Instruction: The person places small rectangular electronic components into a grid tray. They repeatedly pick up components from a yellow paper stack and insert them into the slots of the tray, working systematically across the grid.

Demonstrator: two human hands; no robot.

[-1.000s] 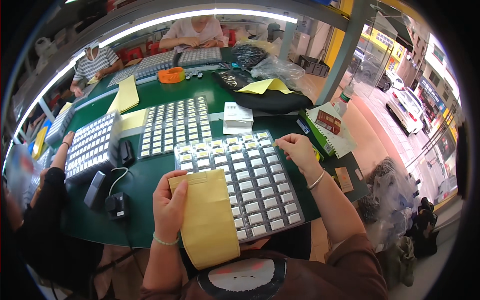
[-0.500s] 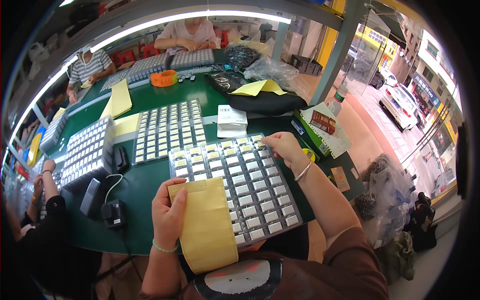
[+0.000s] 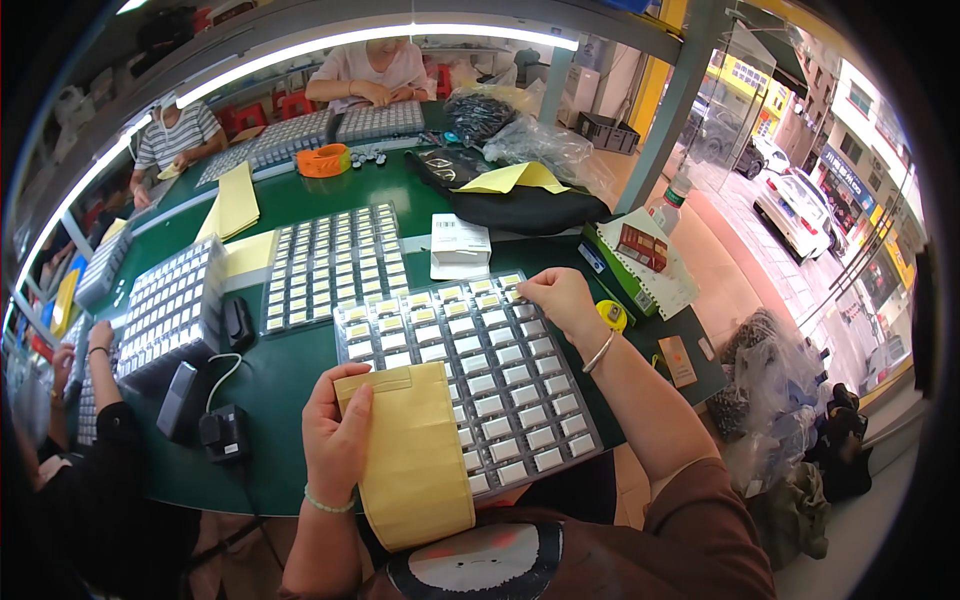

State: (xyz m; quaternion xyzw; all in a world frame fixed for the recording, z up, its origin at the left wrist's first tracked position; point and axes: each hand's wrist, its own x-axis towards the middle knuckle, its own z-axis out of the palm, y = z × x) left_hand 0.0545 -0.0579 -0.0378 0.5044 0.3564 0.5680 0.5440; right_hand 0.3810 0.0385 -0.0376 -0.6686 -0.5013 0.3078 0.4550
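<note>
My left hand (image 3: 338, 432) is closed on a yellow paper sheet (image 3: 418, 470), its thumb lying along the sheet's upper left edge. The sheet covers the near left part of a clear plastic tray (image 3: 530, 473) in front of me. Rows of small white rectangular blocks (image 3: 497, 427) fill the tray. Blocks in its far rows carry yellow labels (image 3: 388, 323); those nearer are plain white. My right hand (image 3: 562, 302) reaches over the tray's far right corner, thumb and forefinger pinched together at a block there. Whatever lies between those fingertips is too small to make out.
Beyond stands another filled tray (image 3: 335, 265), with a tray stack (image 3: 172, 305) further left. Near them lie black adapters (image 3: 224, 432) with a white cable. A white box (image 3: 461, 246), black bag (image 3: 530, 205) and yellow tape measure (image 3: 612, 315) sit around. Co-workers handle trays at left and across.
The view has shifted slightly. My right hand stays pinched at the tray's far right corner with only a small movement; my left hand still holds the yellow sheet.
</note>
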